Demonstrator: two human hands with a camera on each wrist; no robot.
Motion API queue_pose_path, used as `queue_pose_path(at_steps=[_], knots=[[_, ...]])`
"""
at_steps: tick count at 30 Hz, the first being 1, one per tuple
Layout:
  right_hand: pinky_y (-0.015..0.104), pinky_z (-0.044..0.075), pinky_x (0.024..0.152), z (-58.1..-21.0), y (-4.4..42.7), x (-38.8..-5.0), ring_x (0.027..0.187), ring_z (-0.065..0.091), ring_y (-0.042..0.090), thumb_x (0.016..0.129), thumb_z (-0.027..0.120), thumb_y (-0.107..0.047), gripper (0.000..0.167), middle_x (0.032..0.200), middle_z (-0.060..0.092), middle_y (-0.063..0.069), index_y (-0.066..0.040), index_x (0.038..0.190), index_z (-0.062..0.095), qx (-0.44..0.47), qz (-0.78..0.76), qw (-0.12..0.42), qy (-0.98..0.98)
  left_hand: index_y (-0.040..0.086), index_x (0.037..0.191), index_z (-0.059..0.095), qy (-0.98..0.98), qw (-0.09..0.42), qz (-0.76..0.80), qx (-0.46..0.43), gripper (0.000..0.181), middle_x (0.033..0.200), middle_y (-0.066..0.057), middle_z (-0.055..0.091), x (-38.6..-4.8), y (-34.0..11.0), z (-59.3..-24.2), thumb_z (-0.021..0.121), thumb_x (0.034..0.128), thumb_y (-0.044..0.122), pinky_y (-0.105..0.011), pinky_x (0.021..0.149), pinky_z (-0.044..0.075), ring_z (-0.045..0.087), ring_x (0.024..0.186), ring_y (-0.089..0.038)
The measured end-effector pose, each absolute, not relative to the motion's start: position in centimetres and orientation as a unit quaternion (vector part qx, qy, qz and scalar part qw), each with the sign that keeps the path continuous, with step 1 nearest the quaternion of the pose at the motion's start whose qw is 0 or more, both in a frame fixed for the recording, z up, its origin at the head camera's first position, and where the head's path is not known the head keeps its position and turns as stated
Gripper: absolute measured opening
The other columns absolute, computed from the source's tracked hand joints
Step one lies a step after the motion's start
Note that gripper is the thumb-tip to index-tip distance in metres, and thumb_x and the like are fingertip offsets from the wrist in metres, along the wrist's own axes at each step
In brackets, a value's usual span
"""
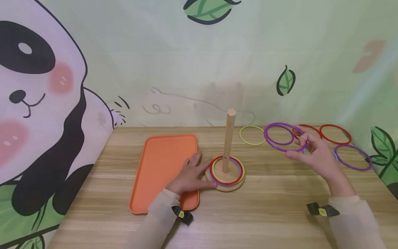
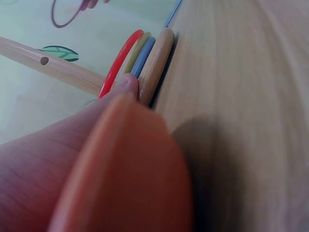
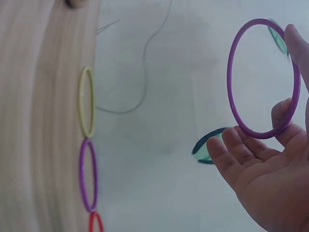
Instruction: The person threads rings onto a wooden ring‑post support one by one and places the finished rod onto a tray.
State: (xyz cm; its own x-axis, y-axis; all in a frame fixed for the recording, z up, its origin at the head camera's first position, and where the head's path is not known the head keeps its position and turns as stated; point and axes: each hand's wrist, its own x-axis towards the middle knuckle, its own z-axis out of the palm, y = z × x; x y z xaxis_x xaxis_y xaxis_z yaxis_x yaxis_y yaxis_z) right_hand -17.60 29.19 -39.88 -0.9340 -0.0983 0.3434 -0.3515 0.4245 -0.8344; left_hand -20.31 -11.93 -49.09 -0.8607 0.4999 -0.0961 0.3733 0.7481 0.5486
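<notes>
A purple ring (image 1: 270,145) is held up above the table in my right hand (image 1: 317,155), pinched between thumb and fingers at its right side. The right wrist view shows the same purple ring (image 3: 230,79) clear of the table. My left hand (image 1: 191,174) touches the round base of a wooden peg (image 1: 229,141), its fingers spread and the thumb at the base's edge. Around the peg lie a red ring (image 2: 116,65), a yellow-green ring (image 2: 137,53) and a blue ring (image 2: 143,58), stacked on the wooden base (image 2: 157,63).
An orange tray (image 1: 164,155) lies left of the peg, partly under the left hand. Along the back right are a yellow ring (image 1: 252,144), red rings (image 1: 335,125), more purple rings (image 1: 354,168) and a light-blue ring, mostly hidden by the right hand. A printed backdrop stands behind.
</notes>
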Motion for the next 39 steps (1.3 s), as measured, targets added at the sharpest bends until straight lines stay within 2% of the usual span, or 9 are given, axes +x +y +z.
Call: queue_pose_path(at_steps=[1,4,8,12,16,22,29,36,39], knots=[[0.011,0.038,0.104,-39.5,29.1,-17.6,0.12,0.054,0.005,0.083,0.084,0.009,0.044,0.134,0.053,0.007,0.003,0.092,0.041,0.141,0.524,0.125,-0.831,0.026,0.166,0.038,0.927,0.119,0.265,0.235,0.097,0.176,-0.018,-0.003,-20.3,-11.9,-49.0,0.078,0.0862,0.065,-0.053,0.13,-0.002,-0.003,0.163,-0.035],[0.013,0.036,0.11,-38.5,28.8,-17.8,0.139,0.047,0.008,0.083,0.084,0.01,0.044,0.138,0.051,0.009,0.003,0.091,0.042,0.153,0.526,0.128,-0.826,0.026,0.165,0.038,0.927,0.118,0.268,0.235,0.098,0.176,-0.018,-0.004,-20.3,-11.9,-49.0,0.079,0.0859,0.064,-0.053,0.13,-0.002,-0.003,0.163,-0.035],[0.013,0.038,0.106,-37.5,28.5,-18.1,0.147,0.042,0.014,0.083,0.084,0.009,0.044,0.111,0.05,0.005,0.002,0.09,0.042,0.17,0.517,0.13,-0.829,0.025,0.165,0.038,0.926,0.12,0.269,0.235,0.097,0.176,-0.019,-0.004,-20.3,-11.9,-48.9,0.079,0.086,0.064,-0.054,0.13,-0.001,-0.003,0.163,-0.036],[0.013,0.044,0.102,-36.9,28.3,-18.5,0.136,0.052,0.009,0.081,0.082,0.015,0.043,0.111,0.052,0.003,0.003,0.087,0.042,0.188,0.524,0.134,-0.82,0.025,0.165,0.039,0.926,0.12,0.269,0.235,0.097,0.176,-0.019,-0.004,-20.3,-11.9,-48.9,0.079,0.0859,0.064,-0.054,0.13,-0.001,-0.002,0.162,-0.037],[0.014,0.047,0.098,-36.2,28.0,-18.8,0.128,0.056,0.011,0.081,0.079,0.021,0.04,0.128,0.055,0.006,0.004,0.086,0.043,0.204,0.549,0.134,-0.799,0.025,0.165,0.039,0.927,0.116,0.268,0.236,0.097,0.176,-0.02,-0.003,-20.3,-11.9,-48.9,0.079,0.0854,0.064,-0.054,0.13,0.0,-0.001,0.162,-0.037],[0.013,0.046,0.101,-35.0,27.7,-18.8,0.129,0.056,0.011,0.082,0.076,0.022,0.039,0.152,0.051,0.004,0.003,0.085,0.043,0.225,0.577,0.128,-0.775,0.026,0.165,0.04,0.927,0.114,0.266,0.237,0.097,0.176,-0.021,-0.001,-20.4,-12.0,-49.1,0.079,0.085,0.065,-0.055,0.13,0.001,0.0,0.162,-0.038],[0.015,0.049,0.099,-34.1,27.1,-18.7,0.128,0.058,0.011,0.084,0.076,0.019,0.038,0.155,0.048,0.008,0.002,0.086,0.042,0.209,0.586,0.115,-0.774,0.026,0.165,0.04,0.926,0.116,0.269,0.236,0.098,0.176,-0.019,-0.001,-20.4,-12.0,-49.2,0.079,0.0846,0.067,-0.053,0.13,-0.001,-0.002,0.162,-0.037],[0.016,0.047,0.1,-33.2,26.8,-19.1,0.129,0.056,0.017,0.083,0.075,0.021,0.038,0.155,0.049,0.009,0.001,0.086,0.043,0.221,0.598,0.116,-0.761,0.025,0.165,0.04,0.926,0.116,0.271,0.235,0.098,0.176,-0.019,-0.002,-20.4,-12.0,-49.1,0.079,0.085,0.065,-0.053,0.13,-0.001,-0.002,0.163,-0.037],[0.016,0.05,0.095,-32.5,26.8,-19.3,0.124,0.058,0.017,0.083,0.076,0.02,0.038,0.158,0.048,0.008,0.0,0.086,0.043,0.212,0.591,0.114,-0.77,0.025,0.165,0.04,0.926,0.116,0.271,0.235,0.097,0.176,-0.02,-0.001,-20.4,-11.9,-49.1,0.08,0.085,0.065,-0.054,0.13,0.0,-0.001,0.162,-0.037]])
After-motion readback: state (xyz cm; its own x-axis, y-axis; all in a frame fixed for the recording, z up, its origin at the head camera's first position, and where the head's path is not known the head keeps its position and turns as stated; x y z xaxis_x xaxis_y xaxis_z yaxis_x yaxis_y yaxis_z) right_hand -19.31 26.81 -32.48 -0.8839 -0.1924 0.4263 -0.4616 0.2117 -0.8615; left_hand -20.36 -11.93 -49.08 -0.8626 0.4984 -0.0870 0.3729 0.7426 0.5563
